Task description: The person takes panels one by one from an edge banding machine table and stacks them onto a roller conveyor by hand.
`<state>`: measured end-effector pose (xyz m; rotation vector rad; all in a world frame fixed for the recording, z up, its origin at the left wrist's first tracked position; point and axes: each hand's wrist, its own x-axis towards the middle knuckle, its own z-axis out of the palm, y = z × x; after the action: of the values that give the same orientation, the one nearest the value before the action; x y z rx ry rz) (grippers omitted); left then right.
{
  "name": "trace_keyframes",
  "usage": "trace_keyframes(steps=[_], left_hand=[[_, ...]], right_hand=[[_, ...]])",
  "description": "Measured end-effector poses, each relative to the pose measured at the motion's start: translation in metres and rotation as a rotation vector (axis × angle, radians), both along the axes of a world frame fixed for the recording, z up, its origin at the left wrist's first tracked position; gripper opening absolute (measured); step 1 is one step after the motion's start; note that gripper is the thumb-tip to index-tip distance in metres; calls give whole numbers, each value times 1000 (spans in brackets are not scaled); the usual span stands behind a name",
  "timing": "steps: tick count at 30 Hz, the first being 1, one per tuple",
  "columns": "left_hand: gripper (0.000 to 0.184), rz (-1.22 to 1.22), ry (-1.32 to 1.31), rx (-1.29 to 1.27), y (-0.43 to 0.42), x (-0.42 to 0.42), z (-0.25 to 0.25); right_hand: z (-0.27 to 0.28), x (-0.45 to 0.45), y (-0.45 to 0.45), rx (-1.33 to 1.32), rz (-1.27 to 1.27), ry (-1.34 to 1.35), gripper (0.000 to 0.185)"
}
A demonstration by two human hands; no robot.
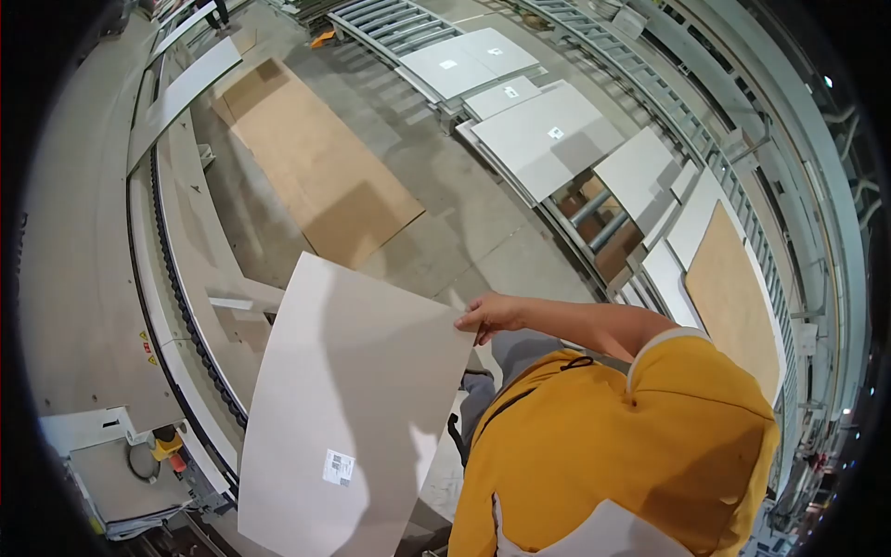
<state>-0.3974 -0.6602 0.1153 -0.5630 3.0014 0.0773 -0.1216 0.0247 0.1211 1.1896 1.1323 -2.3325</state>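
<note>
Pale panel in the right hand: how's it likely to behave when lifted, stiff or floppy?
The pale panel is probably stiff: its broad face shows no fold or crease. It may twist if lifted by the right hand alone, which grips near one corner. Its face looks smooth, so it could be slippery.

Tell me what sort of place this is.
Likely a factory or workshop handling flat boards: roller conveyors carry stacked pale boards, some with printed labels; the right hand grips a labelled panel; a long, dark ridged track runs down the picture's left side.
</note>
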Motion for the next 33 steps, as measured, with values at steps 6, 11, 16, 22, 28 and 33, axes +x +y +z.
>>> trace_keyframes(steps=[6,11,16,22,28,33], left_hand=[[59,90,170,178,95,56,7],[62,186,272,390,190,102,14],[66,288,303,631,332,140,1],[71,389,212,884,593,154,-48],[73,351,-12,1070,820,113,-217],[78,163,-177,815,1032,136,-293]], right_hand=[[-24,9,19,63,13,-86,42],[-47,51,104,110,-36,-112,44],[-69,91,238,298,-308,-198,48],[-160,148,468,392,-531,-419,82],[-248,246,652,419,-724,-670,93],[-333,322,755,512,-927,-835,96]])
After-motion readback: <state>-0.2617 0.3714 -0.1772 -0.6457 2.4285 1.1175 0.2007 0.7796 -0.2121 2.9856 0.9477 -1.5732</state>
